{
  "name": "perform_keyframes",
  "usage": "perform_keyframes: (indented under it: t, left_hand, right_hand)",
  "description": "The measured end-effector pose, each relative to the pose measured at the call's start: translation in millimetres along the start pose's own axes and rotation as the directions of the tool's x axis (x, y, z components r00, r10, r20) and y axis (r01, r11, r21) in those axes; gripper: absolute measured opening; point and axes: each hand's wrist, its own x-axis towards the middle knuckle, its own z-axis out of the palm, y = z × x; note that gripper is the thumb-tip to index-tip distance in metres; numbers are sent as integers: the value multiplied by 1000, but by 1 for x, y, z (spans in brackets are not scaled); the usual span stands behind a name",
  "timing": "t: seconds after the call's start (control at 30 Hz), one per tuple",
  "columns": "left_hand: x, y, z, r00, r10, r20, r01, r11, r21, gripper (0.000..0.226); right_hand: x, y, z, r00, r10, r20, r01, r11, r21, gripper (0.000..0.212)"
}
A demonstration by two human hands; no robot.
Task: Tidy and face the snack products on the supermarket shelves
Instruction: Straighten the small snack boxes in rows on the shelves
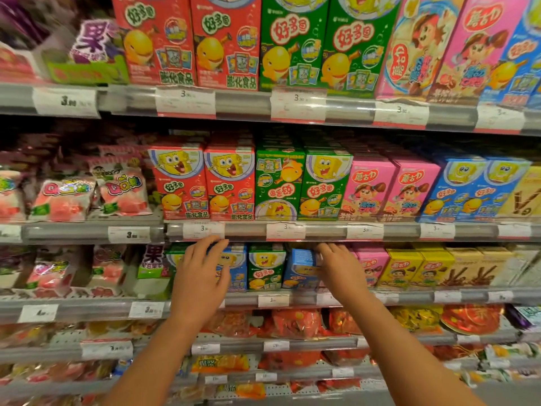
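We are reaching into the third shelf (409, 297): our left hand (202, 276) is resting spread-fingered on a blue box (237, 271), apparently steadying it, while our right hand (341, 271) is gripping a skewed blue box (301, 268), presumably turning it face-forward.

Grey shelf (246, 298) with price tags (273, 300); standing on it, right of the jelly bags (49, 273): blue boxes (301, 269), green box (266, 268), pink, yellow boxes (405, 268).
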Motion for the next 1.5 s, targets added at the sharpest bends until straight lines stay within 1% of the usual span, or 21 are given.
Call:
perform_keyframes:
  t: [0.07,0.13,0.23,0.4,0.5,0.6,0.67,0.77,0.83,0.93,1.0,1.07,1.13,1.2,1.27,1.33,1.43,1.5]
  left_hand:
    - [-10,-17,-1,1000,-11,-3,11,1000,-15,44]
    - [-18,-33,1,998,-49,32,48,999,18,42]
    - [-18,-53,2,987,-117,106,102,986,132,54]
    - [2,-72,-2,964,-164,209,99,952,291,63]
    - [6,-78,-2,948,-184,258,89,936,340,64]
    - [3,-83,-1,965,-155,210,87,950,301,58]
    - [1,-88,-1,979,-111,171,57,955,290,52]
    - [1,-95,-5,983,-85,165,34,957,289,44]
    - [1,-95,-9,979,-96,180,43,959,279,47]
    - [5,-93,-16,977,-87,192,35,964,262,59]
    - [6,-91,-27,977,-61,202,8,967,254,59]
    - [1,-90,-44,983,-32,182,-7,978,209,56]
    - [-13,-91,-62,991,-52,123,30,985,170,53]
    - [-34,-93,-76,993,-110,32,105,987,125,51]
    - [-58,-95,-88,979,-194,-64,198,978,63,51]
    - [-79,-97,-96,961,-246,-126,252,967,32,53]
    - [-97,-102,-104,955,-254,-150,262,964,34,55]
    - [-104,-107,-110,948,-282,-147,288,957,24,56]
  right_hand:
    - [-11,-1,-4,999,39,-25,-37,996,82,48]
    - [-24,-1,-8,995,70,-65,-59,985,162,49]
    - [-42,0,-15,990,91,-109,-60,965,255,54]
    - [-64,-2,-27,993,87,-81,-54,938,344,51]
    - [-73,-7,-29,994,83,-69,-52,927,372,52]
    - [-81,-12,-28,995,78,-67,-45,917,396,51]
    - [-84,-16,-25,996,63,-64,-32,915,401,52]
    - [-83,-24,-23,998,61,-35,-41,910,414,52]
    - [-80,-31,-21,999,38,-32,-21,911,412,52]
    - [-71,-46,-20,999,-20,-37,33,919,393,52]
    - [-63,-57,-20,998,-61,-35,70,926,370,52]
    - [-56,-68,-20,995,-96,-33,102,924,367,53]
    - [-51,-78,-17,991,-128,-41,134,915,380,52]
    - [-48,-90,-13,987,-159,-38,161,902,400,51]
    - [-46,-105,-8,980,-194,-37,192,893,406,51]
    - [-44,-123,-3,972,-231,-40,227,885,407,51]
    - [-37,-155,1,941,-316,-118,337,864,374,49]
    - [-30,-178,3,912,-366,-183,407,859,310,49]
